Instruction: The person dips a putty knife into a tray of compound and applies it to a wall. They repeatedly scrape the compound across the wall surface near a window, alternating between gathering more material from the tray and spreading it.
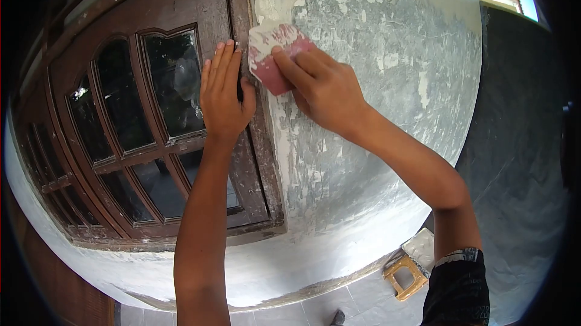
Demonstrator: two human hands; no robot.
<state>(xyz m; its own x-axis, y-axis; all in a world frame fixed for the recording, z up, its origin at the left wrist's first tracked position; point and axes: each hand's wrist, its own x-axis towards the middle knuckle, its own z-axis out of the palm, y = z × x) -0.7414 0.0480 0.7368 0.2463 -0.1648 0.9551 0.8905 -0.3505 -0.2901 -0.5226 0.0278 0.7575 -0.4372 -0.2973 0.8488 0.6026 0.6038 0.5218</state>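
My right hand [327, 87] grips a pink scraper [273, 78] smeared with white paste. The scraper lies against the wall [375, 84] beside the window frame [260, 126], its left edge close to the wood. Grey and white patches of filler cover much of this wall, with a cream area above. My left hand [225, 99] is flat against the brown wooden window [212, 8], fingers stretched upward and thumb toward the frame. Nothing shows in that hand. White smudges mark the glass pane [172, 81] to its left.
Down on the tiled floor [290, 315] at the lower right stand a yellowish stool [389, 274] and a white-smeared container [419, 246]. A dark object [338, 317] is at the bottom edge. A dark wall [514, 126] rises on the right.
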